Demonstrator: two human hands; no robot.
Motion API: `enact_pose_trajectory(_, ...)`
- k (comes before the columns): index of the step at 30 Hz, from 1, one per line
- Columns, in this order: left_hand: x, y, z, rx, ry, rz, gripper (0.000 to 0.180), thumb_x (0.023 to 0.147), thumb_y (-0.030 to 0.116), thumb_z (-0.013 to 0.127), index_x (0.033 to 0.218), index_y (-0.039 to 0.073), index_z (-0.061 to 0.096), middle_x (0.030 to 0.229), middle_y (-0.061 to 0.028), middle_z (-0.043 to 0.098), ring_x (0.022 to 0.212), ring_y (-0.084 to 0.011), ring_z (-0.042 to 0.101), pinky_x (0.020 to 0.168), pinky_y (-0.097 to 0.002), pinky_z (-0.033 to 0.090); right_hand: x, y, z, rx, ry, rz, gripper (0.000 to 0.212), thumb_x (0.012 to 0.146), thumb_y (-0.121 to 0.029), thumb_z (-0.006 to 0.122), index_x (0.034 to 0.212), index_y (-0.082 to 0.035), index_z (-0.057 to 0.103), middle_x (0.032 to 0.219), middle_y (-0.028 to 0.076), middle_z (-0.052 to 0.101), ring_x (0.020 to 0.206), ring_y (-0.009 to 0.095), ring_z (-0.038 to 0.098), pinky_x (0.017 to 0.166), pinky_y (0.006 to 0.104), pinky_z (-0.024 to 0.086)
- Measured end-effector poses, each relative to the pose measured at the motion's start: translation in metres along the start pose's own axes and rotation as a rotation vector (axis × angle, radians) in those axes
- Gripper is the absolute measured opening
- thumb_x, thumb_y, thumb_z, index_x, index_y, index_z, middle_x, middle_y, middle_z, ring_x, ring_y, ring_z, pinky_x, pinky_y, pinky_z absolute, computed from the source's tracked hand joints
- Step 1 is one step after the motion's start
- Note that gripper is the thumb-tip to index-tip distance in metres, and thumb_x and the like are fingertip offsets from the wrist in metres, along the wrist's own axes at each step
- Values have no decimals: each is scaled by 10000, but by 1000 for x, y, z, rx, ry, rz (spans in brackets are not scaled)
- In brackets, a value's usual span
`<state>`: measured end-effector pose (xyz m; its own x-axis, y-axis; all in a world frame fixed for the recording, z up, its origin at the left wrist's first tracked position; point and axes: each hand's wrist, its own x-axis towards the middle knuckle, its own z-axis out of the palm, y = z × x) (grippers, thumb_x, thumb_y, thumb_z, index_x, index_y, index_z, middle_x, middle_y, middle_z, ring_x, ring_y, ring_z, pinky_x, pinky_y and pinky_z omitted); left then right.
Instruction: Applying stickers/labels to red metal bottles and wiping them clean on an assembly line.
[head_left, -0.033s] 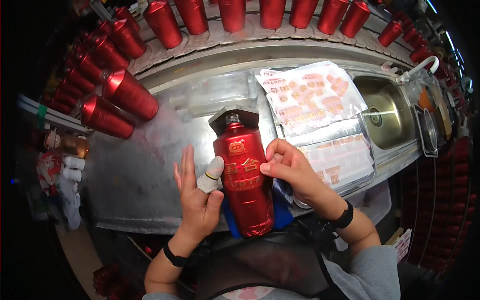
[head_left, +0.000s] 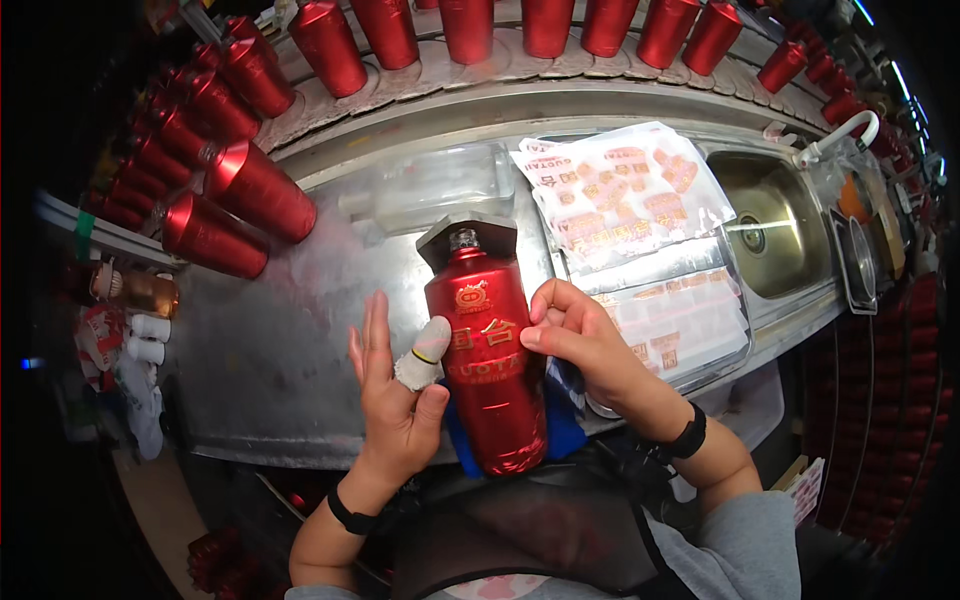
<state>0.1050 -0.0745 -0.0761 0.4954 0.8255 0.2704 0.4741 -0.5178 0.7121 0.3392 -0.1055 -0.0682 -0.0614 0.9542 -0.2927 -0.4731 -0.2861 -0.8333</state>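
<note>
A glossy red bottle with a gold emblem and lettering leans in front of me, its neck in the notch of a dark grey rest. Under its lower end lies a blue cloth. My left hand is open at the bottle's left side, fingers stretched out; one finger, in a white cover, touches the lettering's left end. On the right edge, thumb and forefinger of my right hand are pinched together against the bottle, beside the lettering. What is between them, if anything, cannot be made out.
Printed decal sheets lie on a metal tray right of the bottle, before a steel sink with a white faucet. Two red bottles stand at the left of the metal worktop. Further bottles line a curved conveyor behind.
The covered finger of my left hand has shifted very slightly right over the lettering. My right hand and the bottle look almost unmoved.
</note>
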Motion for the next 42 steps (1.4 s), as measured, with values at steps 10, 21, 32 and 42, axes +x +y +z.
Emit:
enact_pose_trajectory(10, 10, 14, 3, 12, -42, 19, 547, 982, 510, 463, 1286, 93, 644, 1568, -320, 183, 1456, -463, 200, 1134, -635, 10, 7, 5, 4, -123, 92, 2, 332, 892, -278, 741, 827, -112, 461, 688, -68, 443, 630, 20, 387, 520, 196, 329)
enact_pose_trajectory(21, 37, 31, -6, 276, -163, 131, 447, 974, 485, 500, 1233, 178, 695, 1549, -306, 254, 1438, -487, 223, 1122, -653, 17, 3, 3, -3, -367, 47, 3, 340, 835, -130, 774, 932, -103, 450, 809, -61, 492, 743, 1, 433, 642, 171, 372)
enact_pose_trajectory(32, 39, 33, -9, 445, -209, 209, 512, 990, 541, 405, 1217, 187, 696, 1571, -295, 214, 1454, -477, 197, 1129, -644, 17, -9, 0, -8, -376, -20, -10, 418, 769, -103, 798, 1002, -95, 451, 794, -62, 484, 714, 2, 449, 655, 184, 369)
enact_pose_trajectory(42, 20, 37, -3, 348, -194, 184, 357, 931, 461, 567, 1215, 293, 703, 1562, -280, 252, 1431, -515, 201, 1080, -709, 6, -10, 5, -16, -132, -74, 29, 366, 799, -91, 746, 1025, -62, 460, 763, -38, 477, 647, 13, 435, 580, 180, 366)
